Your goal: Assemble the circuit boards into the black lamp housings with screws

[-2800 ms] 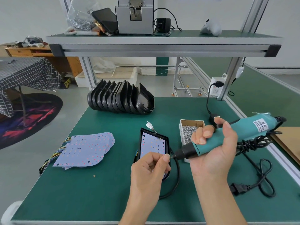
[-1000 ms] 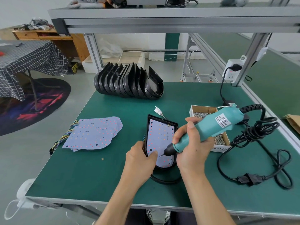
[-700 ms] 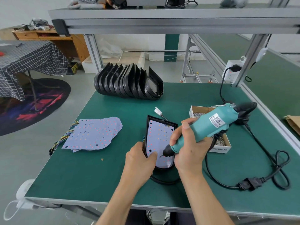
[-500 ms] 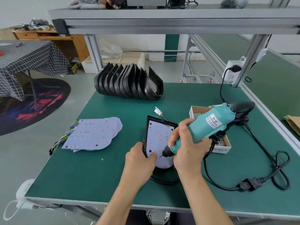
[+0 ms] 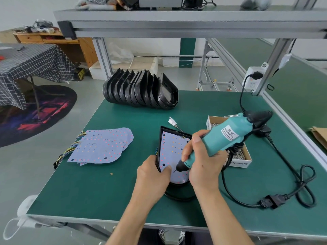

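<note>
A black lamp housing [image 5: 161, 137] lies in the middle of the green table with a pale circuit board [image 5: 172, 147] set inside it. My left hand [image 5: 152, 175] grips the housing's near left edge, thumb resting on the board. My right hand [image 5: 203, 163] holds a teal electric screwdriver [image 5: 223, 138], tilted, its bit touching the board's near part just right of my left thumb. A cardboard box of screws [image 5: 238, 155] sits behind the screwdriver. A fanned pile of loose circuit boards [image 5: 100, 147] lies at the left, and a row of empty black housings [image 5: 141, 91] stands at the back.
The screwdriver's black cable [image 5: 290, 170] loops over the right side of the table to a plug [image 5: 270, 202]. A white connector [image 5: 172, 122] lies behind the housing. An aluminium shelf [image 5: 177, 23] hangs overhead. A power socket [image 5: 252, 82] is fixed to the right post.
The screwdriver was carried from mid-air down onto the board and has tipped more upright, bit on the board's near part. My left hand went from the bit to gripping the housing's edge.
</note>
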`<state>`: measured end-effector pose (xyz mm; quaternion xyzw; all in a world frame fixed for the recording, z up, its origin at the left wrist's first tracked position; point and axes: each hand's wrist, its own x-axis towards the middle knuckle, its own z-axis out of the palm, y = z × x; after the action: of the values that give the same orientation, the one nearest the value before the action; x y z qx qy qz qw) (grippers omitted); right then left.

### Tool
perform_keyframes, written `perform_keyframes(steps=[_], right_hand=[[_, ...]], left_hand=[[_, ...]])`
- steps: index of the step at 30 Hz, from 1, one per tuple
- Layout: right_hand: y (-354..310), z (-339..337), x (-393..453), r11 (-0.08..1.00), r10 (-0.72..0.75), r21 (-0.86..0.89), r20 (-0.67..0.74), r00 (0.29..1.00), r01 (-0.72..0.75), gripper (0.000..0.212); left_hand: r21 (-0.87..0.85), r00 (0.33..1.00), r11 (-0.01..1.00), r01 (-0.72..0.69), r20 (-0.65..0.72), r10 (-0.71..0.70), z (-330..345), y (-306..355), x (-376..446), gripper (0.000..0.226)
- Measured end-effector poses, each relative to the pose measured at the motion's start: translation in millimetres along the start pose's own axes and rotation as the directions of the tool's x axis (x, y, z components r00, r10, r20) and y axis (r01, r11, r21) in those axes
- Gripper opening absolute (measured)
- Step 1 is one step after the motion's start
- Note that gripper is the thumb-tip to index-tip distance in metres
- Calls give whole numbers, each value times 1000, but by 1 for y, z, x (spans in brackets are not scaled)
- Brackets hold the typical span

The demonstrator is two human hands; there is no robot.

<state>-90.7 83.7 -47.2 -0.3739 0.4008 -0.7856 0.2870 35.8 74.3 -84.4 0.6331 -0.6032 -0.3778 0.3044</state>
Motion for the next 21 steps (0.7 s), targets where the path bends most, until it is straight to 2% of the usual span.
perform_keyframes(steps=[7,14,21], right_hand=[[-3,2,-1,1000,31,4,27,999,-31,8],[-4,2,0,1000,25,1,70,997,-25,12],[-4,2,-2,999,42,-11,48,998,-41,8]], left_hand=[[-4,1000,1000,8,4,-8,0,-2,0,14],[10,1000,1000,6,-5,-6,0,-2,0,18],[4,1000,1000,14,-7,-14,-1,0,-2,18]])
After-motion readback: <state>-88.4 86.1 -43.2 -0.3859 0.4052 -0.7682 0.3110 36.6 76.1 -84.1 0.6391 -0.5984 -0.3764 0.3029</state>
